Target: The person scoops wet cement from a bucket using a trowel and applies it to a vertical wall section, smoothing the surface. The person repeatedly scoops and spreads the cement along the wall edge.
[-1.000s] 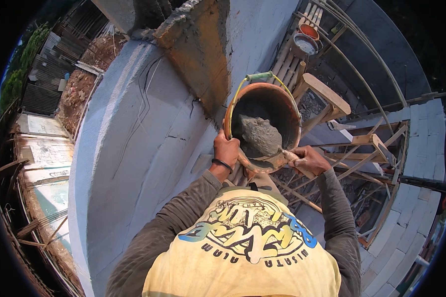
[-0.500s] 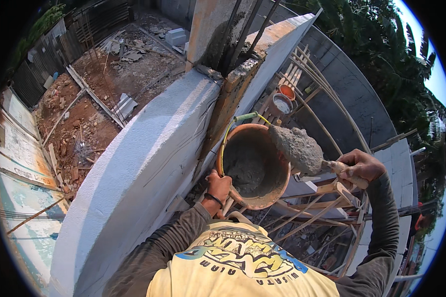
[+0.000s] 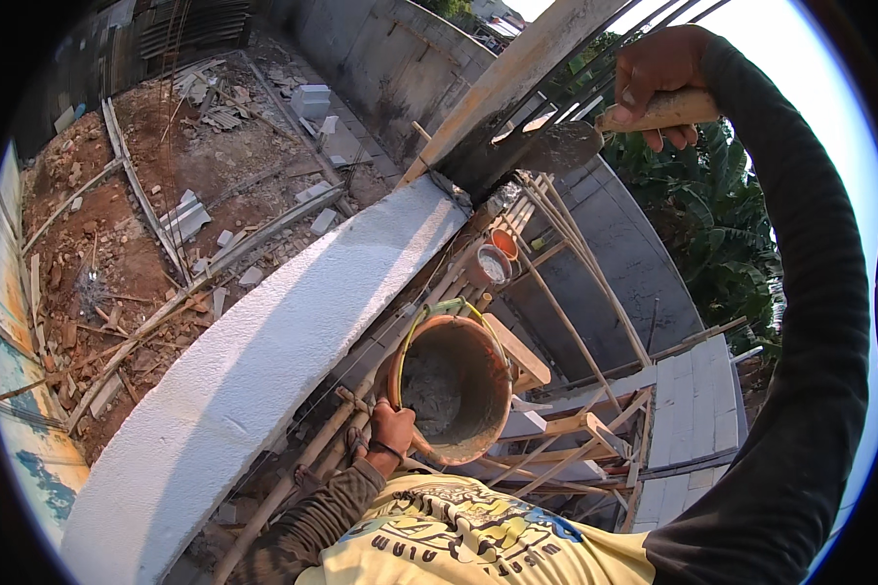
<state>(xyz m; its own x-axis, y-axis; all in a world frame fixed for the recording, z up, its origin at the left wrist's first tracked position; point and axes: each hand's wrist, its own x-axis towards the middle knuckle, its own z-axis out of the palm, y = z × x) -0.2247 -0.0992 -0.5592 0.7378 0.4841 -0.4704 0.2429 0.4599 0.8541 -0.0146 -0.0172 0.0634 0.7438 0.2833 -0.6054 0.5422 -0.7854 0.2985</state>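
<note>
My left hand [image 3: 392,431] grips the rim of an orange-brown bucket [image 3: 485,380], held in front of my body. Grey wet mortar [image 3: 434,392] lies inside it, and a thin yellow-green handle arches over its top. At upper right my right hand [image 3: 665,83] is closed round the wooden handle of a trowel [image 3: 561,149]. The trowel's blade is raised to the column's steel bars [image 3: 644,29], above the end of the white block wall [image 3: 263,361]. How much mortar is on the blade I cannot tell.
A board [image 3: 517,83] stands along the column. Bamboo poles [image 3: 327,439] run below me, beside the wall. Two smaller buckets, one orange [image 3: 505,244] and one with pale contents [image 3: 494,265], rest farther off. Rubble-strewn ground [image 3: 156,244] lies far below at left.
My right hand has lifted the trowel from beside the bucket, up and away to the column; the heap of mortar on its blade no longer shows. My left hand still holds the bucket.
</note>
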